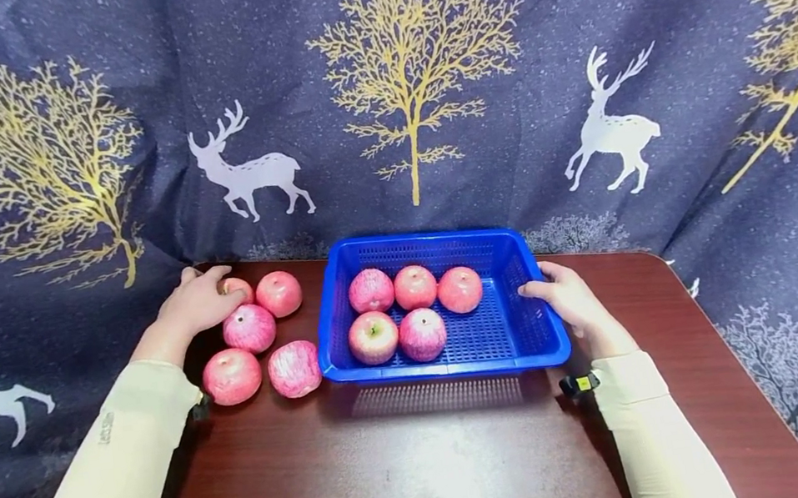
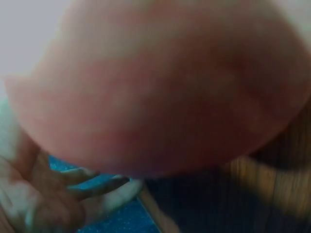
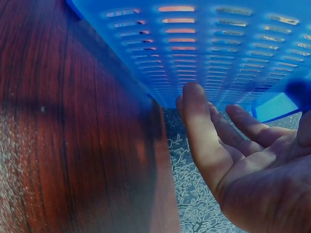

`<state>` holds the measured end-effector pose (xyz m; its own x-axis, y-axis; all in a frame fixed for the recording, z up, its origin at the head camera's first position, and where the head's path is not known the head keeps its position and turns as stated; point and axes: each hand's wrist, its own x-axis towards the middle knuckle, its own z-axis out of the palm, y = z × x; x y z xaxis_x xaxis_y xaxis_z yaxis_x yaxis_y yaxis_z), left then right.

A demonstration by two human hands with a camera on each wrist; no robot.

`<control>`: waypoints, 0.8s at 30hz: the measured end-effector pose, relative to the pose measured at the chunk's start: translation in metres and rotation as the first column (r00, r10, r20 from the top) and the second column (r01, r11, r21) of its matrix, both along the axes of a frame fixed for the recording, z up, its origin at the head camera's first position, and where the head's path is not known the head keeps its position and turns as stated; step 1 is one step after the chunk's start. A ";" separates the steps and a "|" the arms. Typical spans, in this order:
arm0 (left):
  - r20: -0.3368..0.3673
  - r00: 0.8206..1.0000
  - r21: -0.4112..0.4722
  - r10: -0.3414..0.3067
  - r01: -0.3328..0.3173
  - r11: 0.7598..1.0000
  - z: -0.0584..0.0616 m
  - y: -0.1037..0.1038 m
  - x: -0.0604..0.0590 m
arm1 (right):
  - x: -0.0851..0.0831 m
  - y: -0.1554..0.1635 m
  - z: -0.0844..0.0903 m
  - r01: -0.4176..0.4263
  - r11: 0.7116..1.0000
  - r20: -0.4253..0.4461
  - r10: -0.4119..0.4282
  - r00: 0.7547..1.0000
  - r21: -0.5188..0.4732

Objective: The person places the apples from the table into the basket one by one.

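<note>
My left hand (image 1: pixel 198 299) reaches to the back left of the table and grips a red apple (image 1: pixel 236 288), thumb on its near side and fingers on its far side. In the left wrist view a large blurred apple (image 2: pixel 160 97) covers most of the left-hand fingers. With the right hand (image 1: pixel 569 299) I hold the right end of a blue plastic basket (image 1: pixel 445 369), thumb over the rim and the other fingers outside. Several apples, one of them a paler yellow-red apple (image 1: pixel 373 338), sit in the basket's left and middle part.
More apples lie left of the basket: a back apple (image 1: pixel 279 293), a middle apple (image 1: pixel 250 328), a front apple (image 1: pixel 232 377) and a striped apple (image 1: pixel 295 369) right beside the basket wall. A dark patterned cloth (image 1: pixel 461 148) hangs behind the brown table (image 1: pixel 398 468).
</note>
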<state>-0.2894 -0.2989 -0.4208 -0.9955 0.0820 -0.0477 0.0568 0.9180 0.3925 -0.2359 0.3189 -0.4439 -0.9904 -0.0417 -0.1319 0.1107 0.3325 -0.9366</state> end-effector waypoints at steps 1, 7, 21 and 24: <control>0.000 1.000 0.004 -0.005 0.005 1.000 -0.001 0.000 -0.001 | 0.000 0.000 0.000 0.002 1.000 0.003 -0.002 1.000 0.003; -0.002 0.999 0.012 -0.036 0.036 0.999 -0.002 0.004 -0.004 | 0.000 0.000 0.000 0.011 1.000 0.007 -0.011 1.000 0.011; 0.025 0.997 0.014 -0.068 0.067 0.998 -0.005 0.001 -0.015 | 0.002 -0.003 0.001 0.009 1.000 -0.002 -0.009 1.000 0.009; 0.023 0.998 0.022 -0.062 0.061 0.998 -0.007 0.000 -0.016 | 0.001 -0.002 0.002 0.005 1.000 -0.007 -0.005 1.000 0.009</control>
